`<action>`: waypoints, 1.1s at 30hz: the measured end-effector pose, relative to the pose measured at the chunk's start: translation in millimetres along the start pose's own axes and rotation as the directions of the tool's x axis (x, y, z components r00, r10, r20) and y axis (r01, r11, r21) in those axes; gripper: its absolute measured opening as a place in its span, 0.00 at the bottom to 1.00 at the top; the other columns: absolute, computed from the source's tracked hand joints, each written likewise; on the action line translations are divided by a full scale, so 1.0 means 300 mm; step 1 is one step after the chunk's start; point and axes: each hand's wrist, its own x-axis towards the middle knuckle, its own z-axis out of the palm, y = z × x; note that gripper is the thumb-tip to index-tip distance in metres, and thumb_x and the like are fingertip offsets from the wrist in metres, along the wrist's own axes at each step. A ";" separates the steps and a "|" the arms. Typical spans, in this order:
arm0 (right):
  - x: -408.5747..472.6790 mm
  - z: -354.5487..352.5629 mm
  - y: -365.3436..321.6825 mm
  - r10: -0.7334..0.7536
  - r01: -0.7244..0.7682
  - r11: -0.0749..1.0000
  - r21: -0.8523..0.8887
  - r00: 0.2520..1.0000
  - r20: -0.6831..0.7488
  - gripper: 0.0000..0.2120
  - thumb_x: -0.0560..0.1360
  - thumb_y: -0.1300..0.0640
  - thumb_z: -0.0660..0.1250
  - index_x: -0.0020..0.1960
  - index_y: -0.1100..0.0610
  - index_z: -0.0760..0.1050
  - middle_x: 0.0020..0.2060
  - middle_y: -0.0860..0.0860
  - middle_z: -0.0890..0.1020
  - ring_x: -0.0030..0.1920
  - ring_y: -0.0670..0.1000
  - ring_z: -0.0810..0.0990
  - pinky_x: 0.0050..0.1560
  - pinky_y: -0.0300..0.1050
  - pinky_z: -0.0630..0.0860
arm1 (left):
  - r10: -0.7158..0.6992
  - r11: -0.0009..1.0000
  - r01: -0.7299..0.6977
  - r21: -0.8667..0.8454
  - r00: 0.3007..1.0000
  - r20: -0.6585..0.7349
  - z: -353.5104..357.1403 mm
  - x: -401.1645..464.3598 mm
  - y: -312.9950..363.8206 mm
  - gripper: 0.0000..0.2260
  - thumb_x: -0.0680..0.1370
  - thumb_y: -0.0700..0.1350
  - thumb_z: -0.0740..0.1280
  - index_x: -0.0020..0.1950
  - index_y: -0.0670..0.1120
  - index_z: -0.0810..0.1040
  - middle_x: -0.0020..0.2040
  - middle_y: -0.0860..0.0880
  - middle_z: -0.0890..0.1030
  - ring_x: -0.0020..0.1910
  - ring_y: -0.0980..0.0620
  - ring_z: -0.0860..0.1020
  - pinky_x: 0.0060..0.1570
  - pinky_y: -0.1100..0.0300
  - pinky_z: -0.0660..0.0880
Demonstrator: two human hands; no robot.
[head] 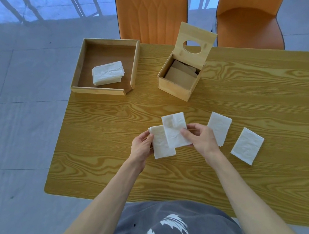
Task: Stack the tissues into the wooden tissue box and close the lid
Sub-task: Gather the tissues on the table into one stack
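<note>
Here the right hand (200, 138) pinches one folded tissue (174, 128) by its edge and lays it partly over a second tissue (162, 144), which the left hand (141, 146) grips at its side, probably to square them into one pile. Two more tissues (218, 127) lie just beside on the table (252, 91). The wooden box (175, 86) stands farther back, its lid (194, 47) propped upright so the pile can drop in.

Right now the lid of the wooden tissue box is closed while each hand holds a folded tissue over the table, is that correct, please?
Not quite: the lid of the wooden tissue box stands open, tipped up at the back, as the head view shows. The rest holds: the left hand and the right hand each hold a folded tissue over the table.
</note>
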 end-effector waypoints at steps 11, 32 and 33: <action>-0.014 0.118 0.108 0.022 -0.017 0.991 -0.134 0.999 0.040 0.15 0.71 0.51 0.76 0.54 0.57 0.82 0.44 0.50 0.86 0.45 0.49 0.86 0.37 0.40 0.79 | -0.005 1.000 0.005 0.010 0.999 0.034 -0.004 -0.014 0.002 0.12 0.83 0.43 0.62 0.65 0.44 0.77 0.50 0.45 0.85 0.47 0.49 0.83 0.44 0.55 0.80; -0.014 -0.012 0.055 -0.126 -0.058 0.826 -0.560 0.950 -0.285 0.15 0.77 0.44 0.66 0.55 0.53 0.82 0.48 0.48 0.85 0.48 0.51 0.82 0.40 0.43 0.74 | 0.030 0.996 -0.035 0.085 0.998 0.059 0.060 -0.002 -0.004 0.14 0.79 0.37 0.68 0.64 0.45 0.76 0.53 0.49 0.84 0.53 0.49 0.83 0.58 0.47 0.79; -0.007 -0.045 0.049 -0.123 -0.079 0.827 -0.557 0.941 -0.316 0.15 0.78 0.44 0.66 0.55 0.54 0.82 0.48 0.49 0.85 0.48 0.52 0.82 0.41 0.43 0.73 | 0.033 0.996 -0.038 0.086 0.997 0.063 0.065 -0.002 -0.001 0.13 0.79 0.37 0.68 0.63 0.46 0.76 0.52 0.49 0.84 0.52 0.49 0.83 0.57 0.48 0.79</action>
